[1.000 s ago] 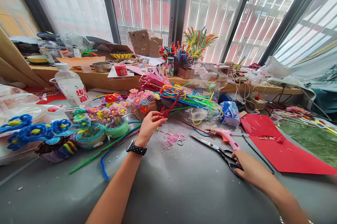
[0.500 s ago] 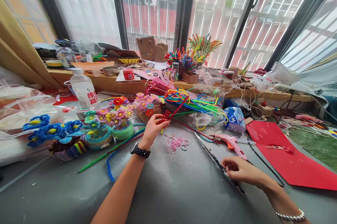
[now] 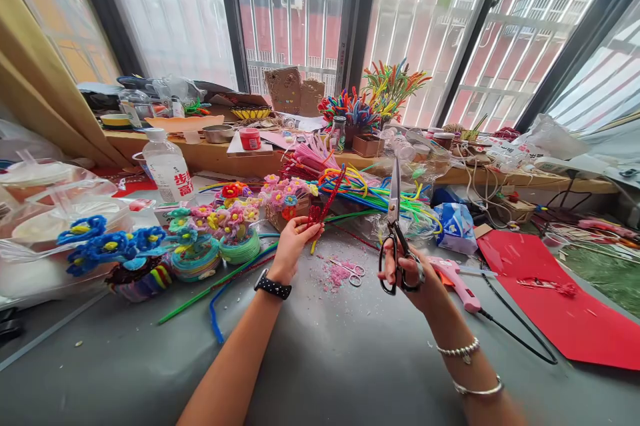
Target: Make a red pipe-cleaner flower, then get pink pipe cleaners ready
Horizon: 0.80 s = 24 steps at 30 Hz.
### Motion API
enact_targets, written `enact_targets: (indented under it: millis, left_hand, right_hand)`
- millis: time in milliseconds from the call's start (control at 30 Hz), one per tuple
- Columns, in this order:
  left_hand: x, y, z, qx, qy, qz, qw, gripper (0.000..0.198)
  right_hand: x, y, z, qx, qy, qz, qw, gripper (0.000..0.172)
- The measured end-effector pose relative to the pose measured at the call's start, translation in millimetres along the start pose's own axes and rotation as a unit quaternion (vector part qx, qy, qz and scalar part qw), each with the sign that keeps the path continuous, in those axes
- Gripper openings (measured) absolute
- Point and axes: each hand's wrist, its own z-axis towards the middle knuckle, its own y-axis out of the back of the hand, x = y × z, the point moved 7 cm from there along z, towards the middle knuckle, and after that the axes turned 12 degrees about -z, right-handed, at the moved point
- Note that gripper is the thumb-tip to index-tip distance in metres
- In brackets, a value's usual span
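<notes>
Above grey table (image 3: 320,366), centre: left hand (image 3: 295,245), thumb and fingertips pinched on the lower end of red pipe cleaner (image 3: 330,199), its stem rising up-right from them. Right hand (image 3: 419,281): fingers curled through the black loops of scissors (image 3: 395,209), blades together, pointing up. Pink glue gun (image 3: 457,283) just beside.

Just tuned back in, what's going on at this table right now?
A person works with both bare hands at a grey table crowded with pipe-cleaner flowers. The left hand pinches a red pipe cleaner, raised off the table. The right hand grips large scissors by the handles, blades together and pointing up, apart from the pipe cleaner. A pink glue gun lies just right of that hand; small scissors lie between the hands.
</notes>
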Motion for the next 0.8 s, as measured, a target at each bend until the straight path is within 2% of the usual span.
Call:
enact_targets:
  millis: [67,167,300,467,567,800]
  left_hand:
    - [1.0,-0.6,-0.2,0.002,0.006,-0.006,1.0,0.028]
    - [1.3,-2.2,-1.0,0.006,0.005,-0.005,1.0,0.028]
    - [1.8,-3.7,-1.2,0.012,-0.009,0.013,1.0,0.031]
    - [2.3,-4.2,-0.9,0.013,-0.021,0.049,0.998,0.036]
    - [0.7,-6.6,-1.7,0.016,-0.04,0.072,0.996,0.037]
    - [2.0,-8.7,-2.3,0.019,-0.051,0.078,0.995,0.038]
  right_hand:
    - [-2.9,-7.0,5.5,-0.007,0.013,0.053,0.998,0.024]
    - [-17.1,-14.2,2.7,0.023,-0.005,0.075,0.997,0.019]
    - [-30.1,-16.4,-7.3,0.073,-0.019,0.046,0.996,0.029]
    - [-24.7,-25.8,-8.5,0.111,0.007,0.025,0.994,0.048]
    - [-24.8,-34.7,-7.7,0.144,-0.004,0.038,0.989,0.048]
    - [-27.3,-38.4,-9.7,0.164,-0.005,0.051,0.985,0.051]
